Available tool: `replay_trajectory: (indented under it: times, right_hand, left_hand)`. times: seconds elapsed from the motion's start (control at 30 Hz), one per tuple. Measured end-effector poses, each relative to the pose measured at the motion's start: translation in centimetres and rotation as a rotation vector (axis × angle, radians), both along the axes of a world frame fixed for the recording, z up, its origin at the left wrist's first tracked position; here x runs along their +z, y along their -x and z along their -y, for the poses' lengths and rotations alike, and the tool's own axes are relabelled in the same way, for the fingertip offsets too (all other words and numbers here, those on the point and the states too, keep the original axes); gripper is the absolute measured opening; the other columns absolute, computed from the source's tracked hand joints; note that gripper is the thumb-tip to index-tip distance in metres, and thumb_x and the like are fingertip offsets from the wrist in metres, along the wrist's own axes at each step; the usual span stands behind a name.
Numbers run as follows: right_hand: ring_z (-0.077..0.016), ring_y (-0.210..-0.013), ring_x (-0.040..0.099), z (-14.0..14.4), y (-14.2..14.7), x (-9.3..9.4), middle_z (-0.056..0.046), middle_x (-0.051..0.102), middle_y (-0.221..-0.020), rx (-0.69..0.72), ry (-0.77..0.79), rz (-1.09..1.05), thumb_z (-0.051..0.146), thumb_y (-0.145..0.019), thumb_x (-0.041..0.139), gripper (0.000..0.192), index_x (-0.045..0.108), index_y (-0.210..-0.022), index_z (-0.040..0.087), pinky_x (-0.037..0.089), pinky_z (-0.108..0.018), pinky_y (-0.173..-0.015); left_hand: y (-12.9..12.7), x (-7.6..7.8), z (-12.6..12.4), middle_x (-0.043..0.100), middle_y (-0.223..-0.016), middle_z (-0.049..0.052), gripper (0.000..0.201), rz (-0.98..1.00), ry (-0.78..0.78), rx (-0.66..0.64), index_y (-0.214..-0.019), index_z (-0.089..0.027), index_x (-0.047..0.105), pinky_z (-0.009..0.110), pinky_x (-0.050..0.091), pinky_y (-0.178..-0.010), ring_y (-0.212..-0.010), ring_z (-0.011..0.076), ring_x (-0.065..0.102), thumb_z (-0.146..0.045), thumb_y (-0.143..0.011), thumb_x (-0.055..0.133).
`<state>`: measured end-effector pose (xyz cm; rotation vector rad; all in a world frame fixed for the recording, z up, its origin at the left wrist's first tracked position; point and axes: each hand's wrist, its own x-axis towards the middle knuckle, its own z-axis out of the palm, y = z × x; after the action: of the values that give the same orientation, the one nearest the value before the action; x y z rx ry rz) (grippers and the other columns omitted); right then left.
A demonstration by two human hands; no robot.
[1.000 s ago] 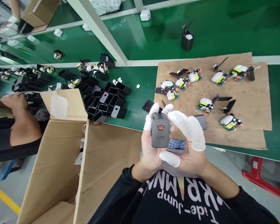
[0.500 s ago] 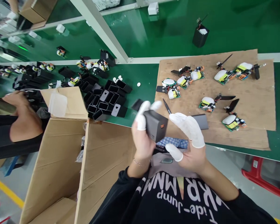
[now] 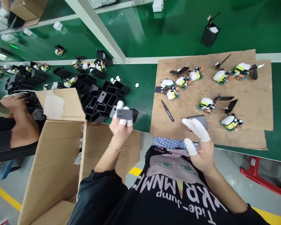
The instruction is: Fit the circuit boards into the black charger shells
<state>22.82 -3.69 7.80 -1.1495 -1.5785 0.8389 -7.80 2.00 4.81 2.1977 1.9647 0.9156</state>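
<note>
Stretching across the upper two thirds of the frame was a green work surface, crossed by a pale metal frame bar running from the top centre-left down to the middle. On the right lay a brown cardboard sheet, and at lower left stood an open cardboard box; grey floor with a yellow line showed below.

The left hand, at centre-left just above the box's edge, was closed around a dark charger body, its capped fingers wrapped over the top. The charger's long axis lay roughly level across the frame, with its free end pointing right. Which face was forward could not be told.

The right hand, at centre-right over the near edge of the cardboard sheet, held nothing and was loosely open; its white-capped fingertips were just beside a flat grey piece.

On the sheet lay about nine small circuit boards with white parts, and one pair of black tweezers. A cluster of more than ten empty black housings sat left of centre. One black housing stood alone at upper right. At the left edge another person's arm rested.
</note>
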Motion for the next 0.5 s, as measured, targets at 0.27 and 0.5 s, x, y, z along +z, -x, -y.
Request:
replay_trajectory:
  times: [0.27,0.5]
  right_hand:
    - [-0.0258,-0.131,0.054,0.4,0.0,0.0,-0.005,0.061,-0.138,-0.006,-0.015,-0.024,0.016,-0.093,0.055,0.061,0.038,-0.150,0.030,0.044,-0.051,-0.111]
    - [-0.0332,-0.138,0.044,-1.2,4.7,-0.2,-0.014,0.047,-0.150,0.144,-0.133,0.243,0.032,-0.091,0.060,0.075,0.021,-0.155,0.023,0.045,-0.057,-0.109]
  left_hand:
    - [0.0,0.6,0.3,0.071,-0.115,0.021,0.037,-0.085,0.050,0.007,-0.102,-0.015,0.072,0.043,0.055,-0.095,-0.111,0.0315,0.068,-0.045,-0.092,0.051]
    - [-7.2,5.5,1.6,0.072,-0.118,0.006,0.035,0.251,-0.052,0.016,-0.121,-0.021,0.066,0.039,0.053,-0.102,-0.122,0.0251,0.063,-0.037,-0.097,0.047]
